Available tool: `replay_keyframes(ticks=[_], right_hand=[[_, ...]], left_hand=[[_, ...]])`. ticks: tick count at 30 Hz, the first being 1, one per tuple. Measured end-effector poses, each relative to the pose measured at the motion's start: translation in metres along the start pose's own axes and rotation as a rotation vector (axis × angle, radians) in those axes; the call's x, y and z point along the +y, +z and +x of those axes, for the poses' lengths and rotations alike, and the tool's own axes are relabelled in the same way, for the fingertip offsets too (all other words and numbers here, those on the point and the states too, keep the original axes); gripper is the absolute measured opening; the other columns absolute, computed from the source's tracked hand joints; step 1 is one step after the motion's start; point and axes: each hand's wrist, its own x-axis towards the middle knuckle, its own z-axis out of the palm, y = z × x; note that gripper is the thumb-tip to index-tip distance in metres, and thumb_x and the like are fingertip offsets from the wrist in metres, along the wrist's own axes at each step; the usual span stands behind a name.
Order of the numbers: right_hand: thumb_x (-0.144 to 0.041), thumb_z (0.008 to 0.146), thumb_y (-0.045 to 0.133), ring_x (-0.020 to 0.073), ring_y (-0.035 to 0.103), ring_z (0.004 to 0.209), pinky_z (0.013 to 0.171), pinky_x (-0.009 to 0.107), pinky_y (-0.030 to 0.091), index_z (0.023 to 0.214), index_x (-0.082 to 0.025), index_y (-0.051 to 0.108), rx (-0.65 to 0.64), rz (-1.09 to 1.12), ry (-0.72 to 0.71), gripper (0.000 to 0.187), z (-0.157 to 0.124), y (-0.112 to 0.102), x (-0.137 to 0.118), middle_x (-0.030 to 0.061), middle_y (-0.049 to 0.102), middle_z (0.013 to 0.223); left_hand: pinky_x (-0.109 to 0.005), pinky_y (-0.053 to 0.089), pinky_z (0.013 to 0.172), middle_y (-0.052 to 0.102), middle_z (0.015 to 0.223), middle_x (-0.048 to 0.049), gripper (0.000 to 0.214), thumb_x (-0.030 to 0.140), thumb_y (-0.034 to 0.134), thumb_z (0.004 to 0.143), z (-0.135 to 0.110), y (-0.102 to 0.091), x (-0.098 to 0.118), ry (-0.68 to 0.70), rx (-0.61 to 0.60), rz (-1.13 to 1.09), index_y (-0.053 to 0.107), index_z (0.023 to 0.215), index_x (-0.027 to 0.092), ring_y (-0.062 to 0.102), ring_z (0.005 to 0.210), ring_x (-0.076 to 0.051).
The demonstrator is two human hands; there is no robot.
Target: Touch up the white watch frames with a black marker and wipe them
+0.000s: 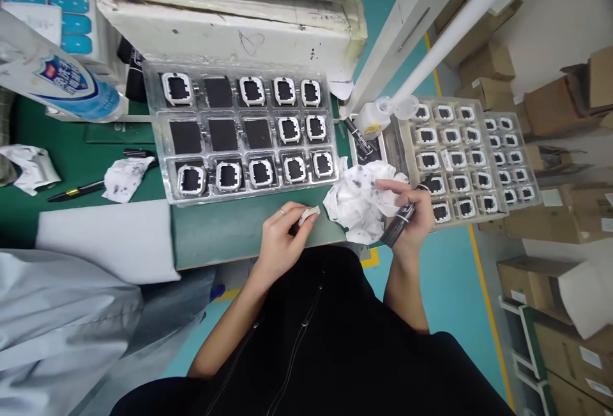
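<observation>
Between the thumb and fingers of my left hand (282,237) is a small white frame part (310,213), seen nearly edge-on above the table's front edge. My right hand (414,215) is closed around a black marker pen (398,224), with its index finger reaching over a crumpled, ink-stained white cloth (361,195). Behind my hands lies a clear plastic tray (249,195) of white square frames with dark centres. Several of its pockets show only black squares, such as the black pad (223,135) in the middle row.
To the right stand more trays (453,154) of white frames. Near them are a small white bottle (371,121) and another black marker (357,131). A spray can (62,77) leans in at the left, near a pen (76,191). A co-worker's sleeve (62,320) is at lower left.
</observation>
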Motion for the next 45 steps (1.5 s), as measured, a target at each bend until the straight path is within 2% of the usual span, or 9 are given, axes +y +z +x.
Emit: replay_keyframes(ticks=[5,12,16,18,21,26,30,37,45], right_hand=[[-0.03,0.11,0.069,0.0297,0.09,0.1,0.085,0.048,0.07,0.088,-0.03,0.047,0.183,0.093,-0.028,0.031,-0.005,0.02,-0.003,0.0029,0.093,0.112],[-0.043,0.111,0.073,0.0221,0.082,0.068,0.079,0.048,0.074,0.093,-0.031,0.041,0.174,0.279,-0.042,0.039,-0.002,0.037,-0.005,-0.0058,0.08,0.079],[-0.041,0.108,0.077,0.0127,0.05,0.047,0.048,0.026,0.049,0.09,-0.031,0.035,0.18,0.358,-0.03,0.047,-0.002,0.042,-0.005,-0.0106,0.055,0.064],[-0.036,0.109,0.075,0.0107,0.039,0.043,0.042,0.024,0.033,0.088,-0.031,0.034,0.2,0.342,-0.019,0.047,-0.002,0.044,-0.007,-0.0112,0.046,0.061],[-0.036,0.107,0.077,0.0091,0.028,0.041,0.043,0.026,0.026,0.085,-0.03,0.033,0.244,0.293,-0.018,0.05,-0.004,0.048,-0.009,-0.0128,0.032,0.058],[-0.042,0.1,0.084,0.0131,0.044,0.047,0.051,0.033,0.039,0.071,-0.028,0.034,0.332,0.059,0.001,0.059,-0.015,0.055,-0.012,-0.0087,0.028,0.061],[-0.042,0.098,0.086,0.0138,0.047,0.05,0.053,0.034,0.043,0.067,-0.028,0.042,0.166,-0.07,-0.025,0.055,-0.026,0.058,-0.011,-0.0073,0.038,0.06],[-0.005,0.088,0.074,0.0095,0.042,0.055,0.054,0.029,0.03,0.077,-0.026,0.052,-0.307,-0.022,-0.091,0.032,-0.027,0.06,-0.017,-0.0086,0.049,0.064],[-0.001,0.082,0.065,0.0094,0.04,0.054,0.053,0.029,0.027,0.076,-0.025,0.056,-0.404,0.033,0.023,0.027,-0.02,0.06,-0.024,-0.0092,0.053,0.062]], left_hand=[[-0.029,0.053,0.072,0.08,0.097,-0.0051,0.009,0.019,0.076,0.11,0.001,0.0,0.002,0.006,0.001,0.019,0.083,0.104,0.019,0.068,0.077,-0.015],[-0.029,0.053,0.07,0.08,0.095,-0.0045,0.012,0.021,0.074,0.111,0.002,-0.001,0.006,-0.002,-0.005,0.038,0.082,0.102,0.02,0.067,0.076,-0.015],[-0.03,0.053,0.07,0.08,0.094,-0.0047,0.013,0.022,0.074,0.111,0.002,0.0,0.006,-0.018,-0.003,0.035,0.081,0.1,0.02,0.066,0.075,-0.015],[-0.03,0.053,0.071,0.08,0.095,-0.0053,0.014,0.023,0.074,0.111,0.002,0.0,0.005,-0.018,-0.002,0.033,0.081,0.099,0.02,0.067,0.076,-0.016],[-0.031,0.052,0.071,0.08,0.095,-0.006,0.016,0.024,0.074,0.111,0.002,0.0,0.005,-0.024,0.002,0.028,0.081,0.098,0.02,0.067,0.077,-0.016],[-0.032,0.051,0.07,0.08,0.092,-0.0065,0.023,0.033,0.075,0.112,0.004,-0.001,0.006,-0.068,0.008,-0.045,0.082,0.094,0.02,0.066,0.077,-0.017],[-0.033,0.049,0.069,0.079,0.089,-0.0063,0.035,0.047,0.075,0.112,0.005,-0.003,0.006,-0.131,0.011,-0.09,0.082,0.09,0.021,0.063,0.076,-0.018],[-0.035,0.05,0.072,0.076,0.085,-0.0053,0.04,0.049,0.079,0.11,0.004,-0.008,0.003,-0.191,0.016,-0.213,0.08,0.082,0.021,0.066,0.078,-0.019],[-0.034,0.05,0.071,0.077,0.086,-0.0056,0.038,0.05,0.08,0.109,0.005,-0.009,0.003,-0.184,-0.003,-0.235,0.083,0.085,0.021,0.066,0.077,-0.018]])
